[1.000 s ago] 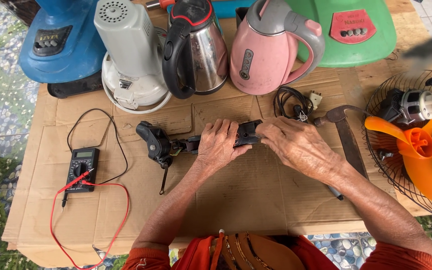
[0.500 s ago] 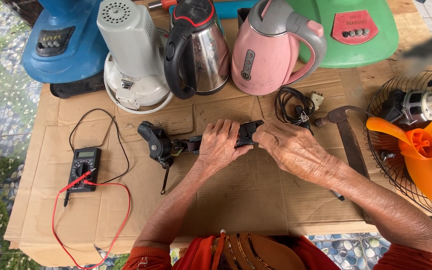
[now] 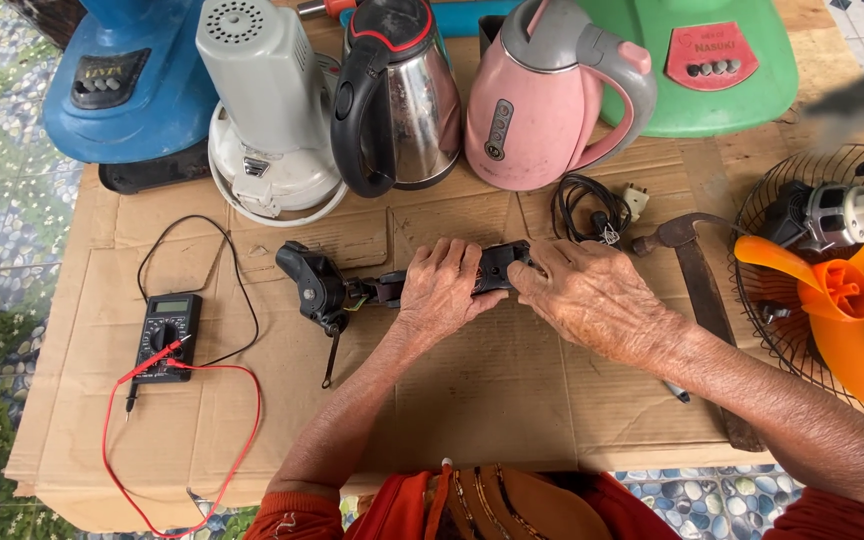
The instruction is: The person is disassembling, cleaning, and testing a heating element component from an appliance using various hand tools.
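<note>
A long black plastic part (image 3: 497,265) lies across the cardboard-covered table (image 3: 512,390), with a rounded black end piece (image 3: 310,285) and thin wires at its left. My left hand (image 3: 442,290) wraps over the middle of that part. My right hand (image 3: 592,295) presses on its right end, fingertips touching the black plastic. Both hands hide most of the part's middle section.
A multimeter (image 3: 165,335) with red and black leads lies at left. Behind stand a blue base (image 3: 127,85), grey motor unit (image 3: 267,110), steel kettle (image 3: 402,100), pink kettle (image 3: 542,95) and green base (image 3: 712,60). A hammer (image 3: 697,290), coiled cord (image 3: 587,210) and orange fan blade (image 3: 832,310) are at right.
Both hands stay on the black part; the view has shifted slightly, and the fingers have barely moved.
</note>
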